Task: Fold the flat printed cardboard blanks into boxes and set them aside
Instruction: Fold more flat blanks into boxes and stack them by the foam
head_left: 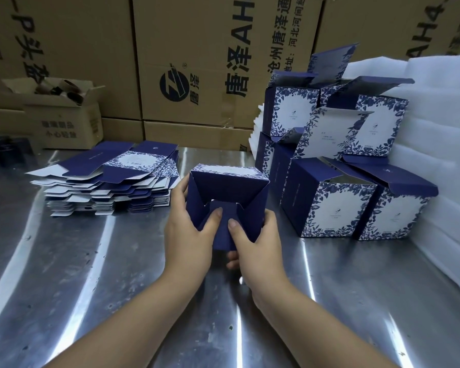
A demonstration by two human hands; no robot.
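Half-folded box [227, 192] is held at frame centre, open end turned toward camera for flap tucking. It is gripped by left hand [189, 237] and right hand [259, 245], thumbs pressed on flap [221, 238]. Blanks [112, 187] are stacked centre left.

Light falls from overhead, even and fairly bright; the steel table [64, 261] throws back long curved streaks of white glare, strongest at left and centre; shadows are short and soft — a dark band lies under the stack of flat blanks [112, 179]; the half-folded box [226, 187] has shaded inner flaps; the white foam [436, 115] at right is almost blown out; wide-angle distortion bows the brown cartons [197, 62] toward the edges; fine print looks slightly soft.
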